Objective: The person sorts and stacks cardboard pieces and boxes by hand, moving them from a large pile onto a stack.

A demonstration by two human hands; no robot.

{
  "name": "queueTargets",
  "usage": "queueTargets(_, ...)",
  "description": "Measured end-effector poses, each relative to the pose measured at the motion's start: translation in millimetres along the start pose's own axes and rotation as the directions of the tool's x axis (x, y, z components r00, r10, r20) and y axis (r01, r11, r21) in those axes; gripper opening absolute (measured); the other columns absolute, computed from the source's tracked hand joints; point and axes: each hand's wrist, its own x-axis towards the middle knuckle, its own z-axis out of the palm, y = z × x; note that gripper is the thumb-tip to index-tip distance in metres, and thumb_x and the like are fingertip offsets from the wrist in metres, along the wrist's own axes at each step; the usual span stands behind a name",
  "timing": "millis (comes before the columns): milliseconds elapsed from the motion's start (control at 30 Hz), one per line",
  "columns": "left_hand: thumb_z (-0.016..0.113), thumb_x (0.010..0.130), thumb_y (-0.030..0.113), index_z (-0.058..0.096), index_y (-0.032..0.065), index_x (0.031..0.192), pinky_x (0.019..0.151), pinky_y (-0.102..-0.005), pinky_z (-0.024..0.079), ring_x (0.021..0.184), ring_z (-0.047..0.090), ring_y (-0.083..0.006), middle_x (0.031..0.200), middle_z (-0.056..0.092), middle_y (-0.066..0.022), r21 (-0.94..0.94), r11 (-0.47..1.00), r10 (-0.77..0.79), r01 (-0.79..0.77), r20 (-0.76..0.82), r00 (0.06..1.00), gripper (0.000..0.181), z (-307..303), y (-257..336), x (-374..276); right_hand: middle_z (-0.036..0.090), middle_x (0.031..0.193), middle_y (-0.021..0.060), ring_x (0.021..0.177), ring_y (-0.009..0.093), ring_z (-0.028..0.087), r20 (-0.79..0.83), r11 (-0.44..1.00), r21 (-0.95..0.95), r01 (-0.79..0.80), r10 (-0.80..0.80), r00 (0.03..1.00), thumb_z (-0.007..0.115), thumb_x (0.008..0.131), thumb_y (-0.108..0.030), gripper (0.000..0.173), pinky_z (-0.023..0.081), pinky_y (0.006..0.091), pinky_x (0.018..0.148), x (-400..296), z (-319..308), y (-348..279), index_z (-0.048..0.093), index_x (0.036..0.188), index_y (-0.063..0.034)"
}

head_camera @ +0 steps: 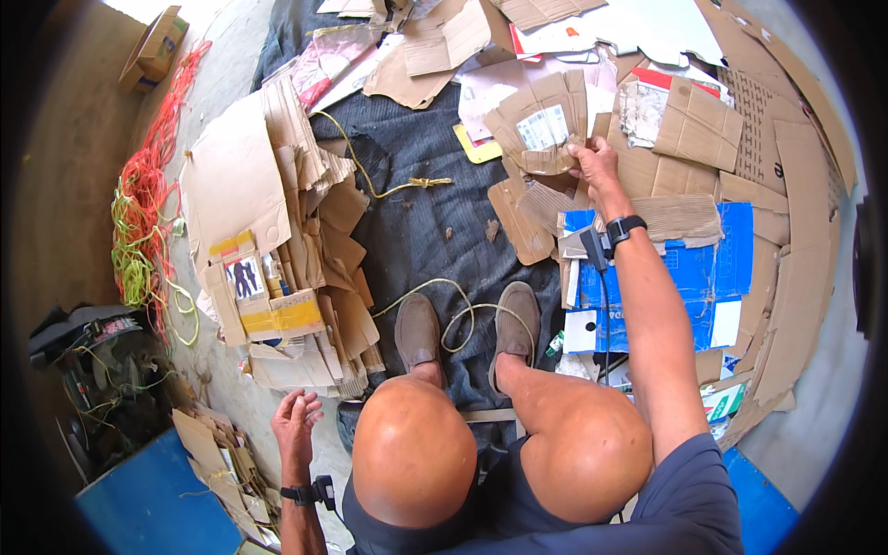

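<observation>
My right hand (598,165) grips the near right corner of a creased brown cardboard piece (510,114) that bears a white printed label (542,127). Beneath and around that hand lie more flattened cartons, among them a corrugated strip (676,220) on top of a blue and white carton (676,291). My left hand (297,421) is beside my left knee with its fingers loosely bent and nothing in them. Just beyond it stands a stack of flattened cardboard (267,364), topped by a large pale sheet (236,173) and a piece with yellow tape (281,316).
A yellow rope (357,163) runs from the stack onto a dark woven sheet (423,236), and a paler cord (454,291) loops around my shoes. Tangled red and green twine (142,215) lies at the left. A smaller cardboard bundle (225,465) sits lower left.
</observation>
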Motion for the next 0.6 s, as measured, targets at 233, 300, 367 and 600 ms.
queueTargets(233,0.064,0.101,0.018,0.057,-0.0076,0.132,0.085,-0.0318,0.057,0.099,0.070,-0.0220,0.120,0.069,-0.0180,0.154,0.982,0.096,-0.110,0.100,0.990,0.040,49,40,17,0.068,0.090,0.0046,0.075,0.012,0.063,0.084,0.861,-0.131,0.491,-0.484,0.871,0.075,0.087,-0.016,0.022,0.054,0.0288,0.063,-24,-11,-50,0.066,0.102,-0.0025)
queueTargets(300,0.066,0.099,0.012,0.061,-0.0021,0.129,0.083,-0.0297,0.056,0.098,0.069,-0.0170,0.118,0.070,-0.0116,0.212,0.934,0.243,-0.288,0.213,0.946,0.033,59,51,25,0.067,0.089,0.0029,0.076,0.010,0.062,0.260,0.901,-0.005,0.435,-0.418,0.870,0.073,0.090,-0.016,0.019,0.053,0.0284,0.063,-59,-5,-76,0.065,0.102,-0.0037)
queueTargets(367,0.069,0.095,0.010,0.059,-0.0022,0.131,0.078,-0.0265,0.055,0.088,0.066,-0.0111,0.116,0.069,-0.0101,0.239,0.870,0.374,-0.431,0.249,0.893,0.039,85,77,31,0.068,0.090,0.0014,0.080,0.009,0.062,0.454,0.892,-0.020,0.452,-0.395,0.799,0.072,0.093,-0.015,0.016,0.053,0.0270,0.068,-93,-2,-106,0.064,0.104,-0.0051)
queueTargets(600,0.074,0.093,0.014,0.049,-0.0016,0.144,0.073,-0.0258,0.055,0.085,0.067,-0.0110,0.135,0.060,-0.0126,0.231,0.747,0.560,-0.623,0.284,0.778,0.059,133,124,33,0.062,0.090,-0.0006,0.088,0.010,0.060,0.908,0.804,-0.047,0.593,-0.212,0.360,0.064,0.083,0.003,0.020,0.052,0.0298,0.082,-224,54,-171,0.063,0.101,-0.0031)
